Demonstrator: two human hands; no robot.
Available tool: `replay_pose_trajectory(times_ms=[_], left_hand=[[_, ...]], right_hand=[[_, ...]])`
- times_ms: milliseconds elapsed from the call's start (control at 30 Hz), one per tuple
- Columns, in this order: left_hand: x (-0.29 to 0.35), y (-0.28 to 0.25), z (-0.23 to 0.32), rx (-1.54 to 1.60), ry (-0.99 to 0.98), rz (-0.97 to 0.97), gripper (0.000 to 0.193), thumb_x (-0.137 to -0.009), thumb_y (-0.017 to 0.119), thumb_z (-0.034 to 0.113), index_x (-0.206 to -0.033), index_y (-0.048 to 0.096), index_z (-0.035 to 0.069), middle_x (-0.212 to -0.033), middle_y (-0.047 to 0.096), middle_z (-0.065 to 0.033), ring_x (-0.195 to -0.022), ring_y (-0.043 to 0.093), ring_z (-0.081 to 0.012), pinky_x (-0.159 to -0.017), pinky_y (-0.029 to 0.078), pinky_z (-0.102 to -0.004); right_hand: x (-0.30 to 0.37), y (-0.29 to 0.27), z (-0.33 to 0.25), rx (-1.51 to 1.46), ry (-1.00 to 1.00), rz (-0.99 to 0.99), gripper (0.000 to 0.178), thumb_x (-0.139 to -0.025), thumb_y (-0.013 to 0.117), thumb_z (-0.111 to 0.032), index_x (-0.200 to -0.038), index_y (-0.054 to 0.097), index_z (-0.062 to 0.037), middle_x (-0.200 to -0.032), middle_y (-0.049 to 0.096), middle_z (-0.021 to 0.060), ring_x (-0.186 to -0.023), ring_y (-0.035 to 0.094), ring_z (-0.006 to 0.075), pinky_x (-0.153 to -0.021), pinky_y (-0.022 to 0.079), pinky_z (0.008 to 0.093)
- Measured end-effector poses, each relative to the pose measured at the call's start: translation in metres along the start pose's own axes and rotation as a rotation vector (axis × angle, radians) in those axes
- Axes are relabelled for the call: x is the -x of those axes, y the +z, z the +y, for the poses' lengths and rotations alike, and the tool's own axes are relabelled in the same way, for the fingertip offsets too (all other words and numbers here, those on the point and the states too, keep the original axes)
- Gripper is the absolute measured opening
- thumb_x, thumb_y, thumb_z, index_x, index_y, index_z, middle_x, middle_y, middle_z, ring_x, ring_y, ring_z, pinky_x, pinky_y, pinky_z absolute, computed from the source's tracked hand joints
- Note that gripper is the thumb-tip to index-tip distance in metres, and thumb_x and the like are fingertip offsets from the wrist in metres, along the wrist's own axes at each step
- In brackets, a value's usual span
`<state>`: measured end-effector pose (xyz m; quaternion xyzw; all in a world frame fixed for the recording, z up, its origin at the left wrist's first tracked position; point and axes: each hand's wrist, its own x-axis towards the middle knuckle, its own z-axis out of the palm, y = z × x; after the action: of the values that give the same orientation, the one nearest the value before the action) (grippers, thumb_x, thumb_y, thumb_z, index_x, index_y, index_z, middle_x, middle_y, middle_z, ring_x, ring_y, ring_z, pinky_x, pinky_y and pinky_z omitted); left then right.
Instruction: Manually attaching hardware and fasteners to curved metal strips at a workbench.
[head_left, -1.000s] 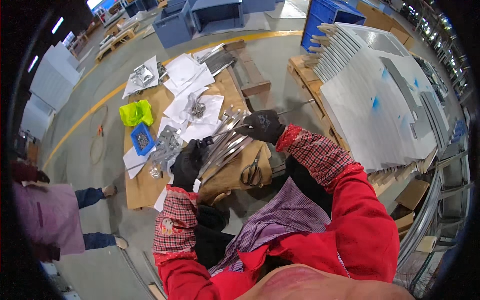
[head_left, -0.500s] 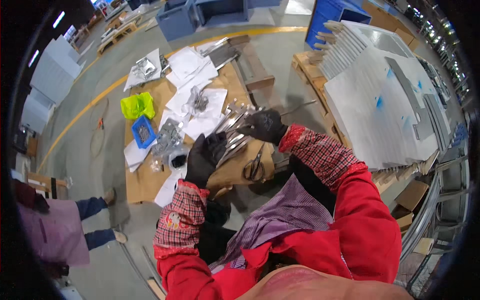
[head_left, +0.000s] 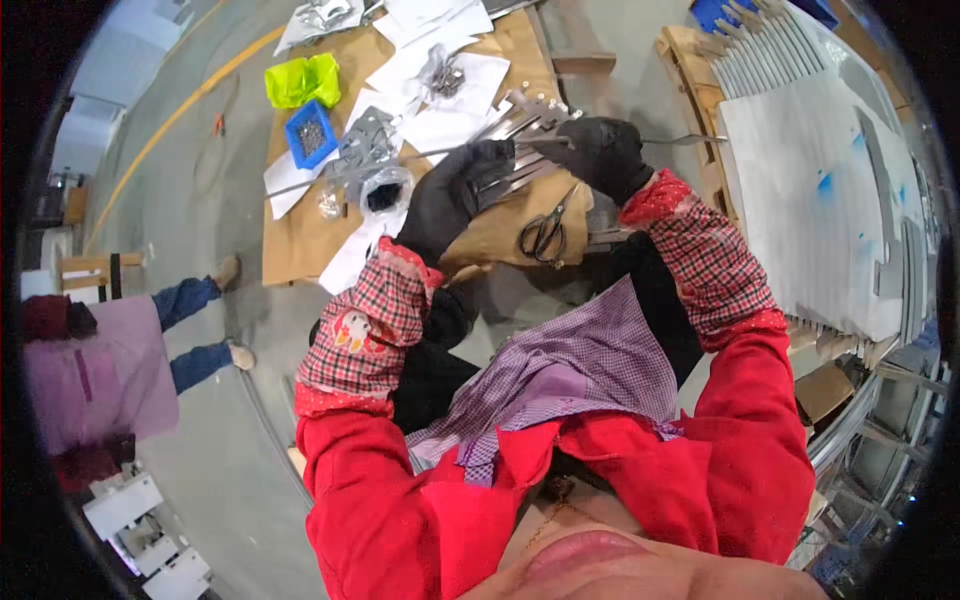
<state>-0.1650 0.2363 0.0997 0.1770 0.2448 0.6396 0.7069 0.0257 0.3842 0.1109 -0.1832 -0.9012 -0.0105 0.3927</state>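
A long thin metal rod (head_left: pixel 688 139) runs nearly level across both my gloved hands, its flatter end sticking out to the right. My left hand (head_left: pixel 452 198), in a black glove, is closed around it near the middle. Further right, my right hand (head_left: pixel 606 155) grips the same rod, fingers bent. Beneath and between the hands lies a bundle of metal strips (head_left: pixel 520 178) on brown cardboard (head_left: pixel 290 235). Black-handled scissors (head_left: pixel 543 236) rest on brown paper below my right hand. Flat grey metal brackets (head_left: pixel 368 140) lie left of my left hand.
A blue tray (head_left: pixel 297 150) of small metal parts and a yellow-green bag (head_left: pixel 302 82) sit at the left. Clear bags lie among white papers (head_left: pixel 470 85). Stacked white panels (head_left: pixel 790 190) stand on a wooden pallet (head_left: pixel 695 85) at right. Another person (head_left: pixel 110 370) is at far left.
The rod, which reached out from my right hand, now stretches across both hands. My left hand has come up to it. The view has tilted, so the table appears higher.
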Motion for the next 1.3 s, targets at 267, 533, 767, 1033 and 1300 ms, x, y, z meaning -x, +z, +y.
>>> replay_pose_trajectory(times_ms=[267, 533, 767, 1033, 1300], left_hand=[[-0.002, -0.026, 0.005, -0.216, -0.098, 0.111, 0.038, -0.094, 0.043, 0.026, -0.121, 0.051, 0.000, -0.109, 0.061, -0.0126, -0.095, 0.058, -0.0181, -0.081, 0.047, -0.0280], [-0.017, -0.155, 0.041, -1.799, -0.311, 0.315, 0.033, -0.083, 0.048, 0.025, -0.100, 0.064, 0.003, -0.088, 0.065, -0.0109, -0.073, 0.059, -0.0203, -0.069, 0.049, -0.0315], [-0.030, -0.233, 0.054, -2.337, -0.369, 0.875, 0.038, -0.071, 0.052, 0.027, -0.100, 0.063, 0.005, -0.101, 0.062, -0.0164, -0.091, 0.061, -0.0288, -0.077, 0.050, -0.0417], [-0.037, -0.267, 0.043, -2.447, -0.084, 0.918, 0.031, -0.072, 0.052, 0.020, -0.097, 0.061, 0.003, -0.098, 0.063, -0.0170, -0.087, 0.061, -0.0315, -0.076, 0.049, -0.0416], [-0.034, -0.251, 0.038, -2.506, -0.010, 1.053, 0.029, -0.072, 0.053, 0.025, -0.092, 0.063, 0.007, -0.093, 0.063, -0.0133, -0.084, 0.061, -0.0288, -0.071, 0.048, -0.0408]], right_hand=[[0.010, 0.011, 0.005, -0.075, 0.050, 0.024, 0.033, -0.068, 0.070, -0.045, -0.060, 0.065, -0.0138, -0.052, 0.059, 0.0021, -0.039, 0.049, 0.0187, -0.039, 0.040, 0.0305], [-0.003, 0.003, 0.010, 0.188, 0.228, -0.255, 0.036, -0.070, 0.067, -0.048, -0.059, 0.064, -0.0136, -0.049, 0.056, 0.0028, -0.038, 0.047, 0.0179, -0.038, 0.037, 0.0310], [-0.003, -0.003, 0.003, 0.081, 0.297, -0.116, 0.033, -0.069, 0.071, -0.040, -0.057, 0.061, -0.0119, -0.048, 0.053, 0.0019, -0.041, 0.050, 0.0189, -0.040, 0.037, 0.0293], [-0.008, 0.007, 0.014, 0.015, 0.274, -0.178, 0.027, -0.068, 0.073, -0.036, -0.059, 0.062, -0.0123, -0.047, 0.051, 0.0027, -0.042, 0.050, 0.0202, -0.041, 0.038, 0.0288], [-0.015, 0.013, 0.017, -0.036, 0.284, -0.162, 0.029, -0.068, 0.073, -0.035, -0.058, 0.060, -0.0116, -0.047, 0.049, 0.0026, -0.043, 0.050, 0.0203, -0.042, 0.038, 0.0291]])
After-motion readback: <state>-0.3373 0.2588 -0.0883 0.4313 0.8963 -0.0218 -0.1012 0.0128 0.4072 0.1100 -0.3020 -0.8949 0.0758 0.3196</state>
